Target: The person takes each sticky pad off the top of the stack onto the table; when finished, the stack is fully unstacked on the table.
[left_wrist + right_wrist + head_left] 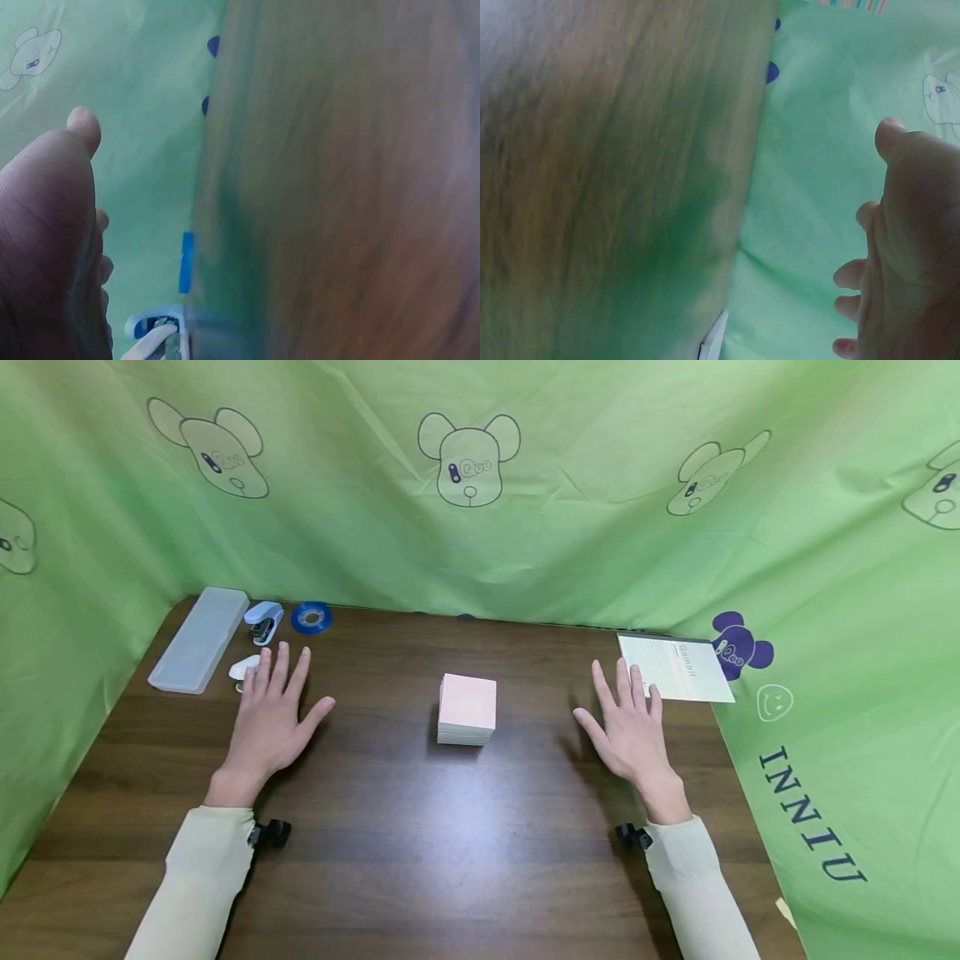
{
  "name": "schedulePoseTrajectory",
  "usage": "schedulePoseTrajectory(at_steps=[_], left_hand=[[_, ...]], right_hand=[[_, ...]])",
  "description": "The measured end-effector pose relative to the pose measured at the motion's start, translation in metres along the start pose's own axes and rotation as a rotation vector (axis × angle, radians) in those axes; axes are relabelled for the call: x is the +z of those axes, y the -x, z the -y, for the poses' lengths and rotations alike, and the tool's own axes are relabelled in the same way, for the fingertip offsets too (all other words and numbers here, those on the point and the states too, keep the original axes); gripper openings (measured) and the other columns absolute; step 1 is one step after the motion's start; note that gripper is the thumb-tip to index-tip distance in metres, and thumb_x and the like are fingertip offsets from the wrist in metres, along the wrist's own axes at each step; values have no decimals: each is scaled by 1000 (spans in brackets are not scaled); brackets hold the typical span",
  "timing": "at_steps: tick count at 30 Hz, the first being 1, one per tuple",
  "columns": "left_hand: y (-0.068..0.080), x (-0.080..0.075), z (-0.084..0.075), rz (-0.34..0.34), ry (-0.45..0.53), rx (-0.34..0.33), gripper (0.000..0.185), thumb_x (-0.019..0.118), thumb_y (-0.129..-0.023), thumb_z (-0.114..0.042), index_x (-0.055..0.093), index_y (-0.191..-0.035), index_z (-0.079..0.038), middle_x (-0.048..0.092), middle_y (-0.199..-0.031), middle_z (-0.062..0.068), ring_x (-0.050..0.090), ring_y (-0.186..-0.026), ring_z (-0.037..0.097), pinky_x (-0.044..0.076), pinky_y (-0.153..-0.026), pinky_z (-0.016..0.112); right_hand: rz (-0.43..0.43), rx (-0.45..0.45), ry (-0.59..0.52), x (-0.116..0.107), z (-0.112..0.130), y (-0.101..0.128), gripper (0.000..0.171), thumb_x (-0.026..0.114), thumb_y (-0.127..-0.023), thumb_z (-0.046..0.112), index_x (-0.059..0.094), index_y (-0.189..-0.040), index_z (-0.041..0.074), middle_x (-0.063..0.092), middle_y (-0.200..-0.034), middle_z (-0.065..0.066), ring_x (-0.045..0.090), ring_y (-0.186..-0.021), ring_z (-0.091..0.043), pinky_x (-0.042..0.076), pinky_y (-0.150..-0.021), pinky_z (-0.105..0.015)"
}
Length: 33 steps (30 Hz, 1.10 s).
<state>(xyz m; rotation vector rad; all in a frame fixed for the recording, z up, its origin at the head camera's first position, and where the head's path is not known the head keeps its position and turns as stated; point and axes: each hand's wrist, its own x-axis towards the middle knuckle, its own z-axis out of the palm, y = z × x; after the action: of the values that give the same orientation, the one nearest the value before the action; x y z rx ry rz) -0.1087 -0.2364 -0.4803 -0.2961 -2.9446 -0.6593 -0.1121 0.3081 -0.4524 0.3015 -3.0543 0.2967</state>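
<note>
My left hand is held over the left part of the table, palm down with straight, spread fingers and nothing in them. Just past its fingertips is a small white object, partly hidden by the fingers. On the right, my right hand is likewise spread and holds nothing. Its fingertips overlap the lower edge of a pale notepad in the head view. Between the hands sits a square block of note paper with a pink top sheet. Both wrist views show the thumbs and fingers extended, apart from the tabletop.
At the back left lie a translucent pencil case, a light blue stapler and a blue roll of tape. A green curtain with bear drawings hangs along the back and sides of the dark wooden table.
</note>
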Motion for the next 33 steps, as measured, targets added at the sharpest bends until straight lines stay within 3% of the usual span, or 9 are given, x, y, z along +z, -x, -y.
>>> schedulePoseTrajectory(at_steps=[6, 15, 23, 33], left_hand=[[-1, 15, -12, -1, 101, -7, 86, 44, -117, -58, 12, -178, -8, 5, -182, 30, 3, -169, 52, -1, -139, 63], [-4, 35, -35, -43, 275, -7, 83, 59, -115, -35, 12, -179, -9, 14, -182, 29, 8, -169, 49, 6, -140, 64], [-6, 52, -50, -61, 421, 1, 83, 62, -114, -30, 14, -179, -11, 19, -182, 25, 15, -169, 47, 8, -140, 60], [-6, 67, -71, -26, 663, -14, 84, 64, -113, -24, 13, -179, -14, 27, -181, 19, 20, -168, 43, 18, -135, 71]], right_hand=[[-60, -15, -20, 4, 7, -4, 81, 56, -113, 44, 16, -179, 19, 13, -181, -31, 11, -168, -51, 10, -131, -77], [-140, -45, -63, 9, 18, -5, 80, 60, -111, 39, 22, -178, 18, 25, -178, -32, 21, -165, -51, 15, -130, -76], [-197, -93, -98, 12, 31, -7, 80, 63, -109, 34, 26, -177, 16, 32, -175, -30, 28, -162, -51, 19, -130, -74], [-236, -143, -137, 17, 47, -12, 77, 60, -109, 35, 28, -176, 15, 39, -171, -29, 35, -159, -49, 25, -129, -73]])
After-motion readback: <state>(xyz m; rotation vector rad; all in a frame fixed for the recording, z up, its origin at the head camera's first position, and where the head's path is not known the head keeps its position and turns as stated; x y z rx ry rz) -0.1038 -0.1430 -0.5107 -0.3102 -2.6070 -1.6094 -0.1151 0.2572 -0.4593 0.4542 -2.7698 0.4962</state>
